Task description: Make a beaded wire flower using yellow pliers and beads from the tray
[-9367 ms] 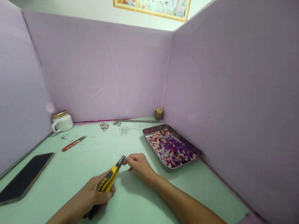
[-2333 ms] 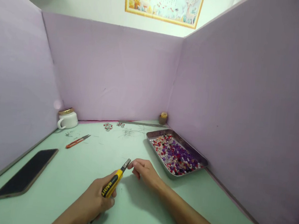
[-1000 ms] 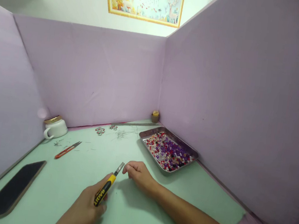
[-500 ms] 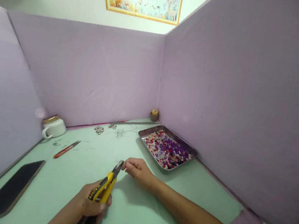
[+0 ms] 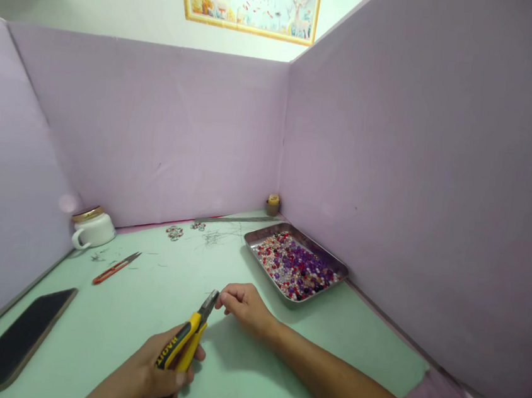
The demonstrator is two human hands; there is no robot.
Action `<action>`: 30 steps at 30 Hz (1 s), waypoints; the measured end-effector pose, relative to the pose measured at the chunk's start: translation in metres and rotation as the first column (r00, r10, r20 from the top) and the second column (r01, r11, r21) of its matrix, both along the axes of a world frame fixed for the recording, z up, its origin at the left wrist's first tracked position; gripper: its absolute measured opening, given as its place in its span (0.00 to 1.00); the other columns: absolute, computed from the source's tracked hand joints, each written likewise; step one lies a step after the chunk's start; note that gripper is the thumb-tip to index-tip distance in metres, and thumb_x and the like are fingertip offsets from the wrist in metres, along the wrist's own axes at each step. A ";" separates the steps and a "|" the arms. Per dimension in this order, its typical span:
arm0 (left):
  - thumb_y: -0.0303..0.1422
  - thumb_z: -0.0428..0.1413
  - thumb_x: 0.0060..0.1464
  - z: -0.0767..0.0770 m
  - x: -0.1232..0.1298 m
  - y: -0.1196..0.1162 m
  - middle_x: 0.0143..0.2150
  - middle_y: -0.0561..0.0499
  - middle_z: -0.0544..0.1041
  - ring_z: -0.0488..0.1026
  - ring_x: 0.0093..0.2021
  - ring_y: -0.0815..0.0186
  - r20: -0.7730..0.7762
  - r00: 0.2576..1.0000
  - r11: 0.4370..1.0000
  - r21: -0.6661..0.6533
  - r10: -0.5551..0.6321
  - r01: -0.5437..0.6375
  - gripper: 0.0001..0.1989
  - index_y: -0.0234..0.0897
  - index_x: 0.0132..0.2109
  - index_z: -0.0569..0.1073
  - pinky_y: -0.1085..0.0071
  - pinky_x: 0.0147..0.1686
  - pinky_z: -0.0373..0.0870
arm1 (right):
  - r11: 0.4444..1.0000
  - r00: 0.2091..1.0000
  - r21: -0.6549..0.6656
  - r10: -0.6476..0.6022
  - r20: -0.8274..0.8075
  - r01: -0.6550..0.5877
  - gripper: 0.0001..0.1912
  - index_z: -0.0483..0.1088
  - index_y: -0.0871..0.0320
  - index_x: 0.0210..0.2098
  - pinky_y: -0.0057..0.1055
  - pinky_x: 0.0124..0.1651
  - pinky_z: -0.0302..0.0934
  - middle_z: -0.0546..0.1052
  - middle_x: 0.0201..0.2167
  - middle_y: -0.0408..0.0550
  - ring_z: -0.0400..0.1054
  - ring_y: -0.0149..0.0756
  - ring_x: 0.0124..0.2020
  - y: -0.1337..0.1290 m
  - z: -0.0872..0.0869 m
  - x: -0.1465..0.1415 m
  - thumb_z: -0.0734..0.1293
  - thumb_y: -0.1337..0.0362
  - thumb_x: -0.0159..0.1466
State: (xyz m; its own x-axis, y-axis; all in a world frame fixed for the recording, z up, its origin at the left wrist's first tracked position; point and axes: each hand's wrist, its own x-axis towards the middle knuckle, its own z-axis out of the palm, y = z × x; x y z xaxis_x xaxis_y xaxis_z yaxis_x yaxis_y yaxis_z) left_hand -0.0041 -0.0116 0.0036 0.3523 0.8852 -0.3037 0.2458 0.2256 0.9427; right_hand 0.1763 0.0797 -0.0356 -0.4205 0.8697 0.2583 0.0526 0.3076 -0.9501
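Observation:
Yellow-and-black pliers (image 5: 184,341) are gripped in my left hand (image 5: 166,362), its fingers wrapped round the handles. Their metal jaws point up and away, reaching the fingertips of my right hand (image 5: 241,304). That hand is closed in a pinch right at the jaw tips; whatever sits between its fingers is too small to make out. Behind my right hand stands a metal tray (image 5: 291,300) of red, purple, white and gold beads (image 5: 299,266).
Red-handled thread snips (image 5: 116,269) and a dark flat board (image 5: 18,341) lie at left. A white mug (image 5: 95,230) with a gold lid stands behind them. Beaded pieces (image 5: 174,233), thin wires (image 5: 212,237) and a small yellow-topped jar (image 5: 272,204) are at the back. Lilac partitions (image 5: 159,131) surround the table.
The plier handles look pressed slightly closer together, and the jaws have dipped a little. My right hand keeps its pinch at the tips. The whole view has shifted slightly.

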 end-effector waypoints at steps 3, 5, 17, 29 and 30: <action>0.25 0.50 0.41 0.000 0.005 -0.001 0.24 0.57 0.64 0.59 0.23 0.72 -0.165 0.986 0.997 0.078 0.009 0.004 0.12 0.36 0.37 0.67 0.76 0.22 0.60 | 1.000 1.000 -0.018 -0.010 -0.021 0.009 0.11 0.71 0.63 0.23 0.23 0.26 0.55 0.63 0.15 0.40 0.58 0.26 0.20 0.000 0.000 -0.001 0.58 0.67 0.54; 0.23 0.48 0.41 -0.002 0.007 -0.001 0.24 0.58 0.62 0.57 0.22 0.73 -0.220 0.975 0.993 0.120 0.004 0.023 0.12 0.36 0.36 0.66 0.78 0.21 0.57 | 1.000 1.000 -0.026 -0.013 -0.028 0.012 0.11 0.71 0.62 0.22 0.23 0.26 0.55 0.64 0.15 0.40 0.58 0.26 0.20 0.001 -0.001 -0.001 0.58 0.67 0.54; 0.21 0.42 0.46 -0.015 0.015 -0.003 0.53 0.42 0.65 0.67 0.47 0.56 -0.715 0.661 0.899 0.416 0.229 0.139 0.35 0.38 0.62 0.45 0.63 0.43 0.63 | 0.990 0.994 -0.106 -0.095 -0.049 0.089 0.12 0.71 0.63 0.20 0.24 0.24 0.57 0.69 0.18 0.43 0.59 0.26 0.19 -0.002 -0.001 -0.008 0.57 0.66 0.52; 0.35 0.48 0.50 -0.012 0.003 0.005 0.58 0.53 0.63 0.57 0.58 0.59 -0.414 0.899 0.913 0.406 0.141 0.044 0.28 0.41 0.60 0.55 0.65 0.56 0.52 | 0.995 0.993 0.003 -0.102 -0.066 0.103 0.13 0.72 0.63 0.22 0.23 0.25 0.55 0.69 0.18 0.43 0.61 0.27 0.20 -0.006 0.002 -0.004 0.58 0.67 0.54; 0.35 0.48 0.51 -0.011 0.004 0.004 0.57 0.52 0.64 0.59 0.56 0.58 -0.398 0.906 0.914 0.404 0.144 0.032 0.28 0.41 0.60 0.55 0.65 0.55 0.53 | 0.994 0.992 0.011 -0.107 -0.066 0.108 0.13 0.72 0.63 0.22 0.23 0.25 0.55 0.69 0.18 0.43 0.61 0.27 0.20 -0.006 0.003 -0.004 0.58 0.67 0.54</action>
State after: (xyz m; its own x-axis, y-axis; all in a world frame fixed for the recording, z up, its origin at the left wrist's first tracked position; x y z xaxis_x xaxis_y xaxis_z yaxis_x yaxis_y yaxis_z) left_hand -0.0006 -0.0075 -0.0078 0.2193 0.9751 -0.0332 0.6280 -0.1151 0.7697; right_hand 0.1723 0.0733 -0.0331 -0.3062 0.9050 0.2954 0.0242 0.3176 -0.9479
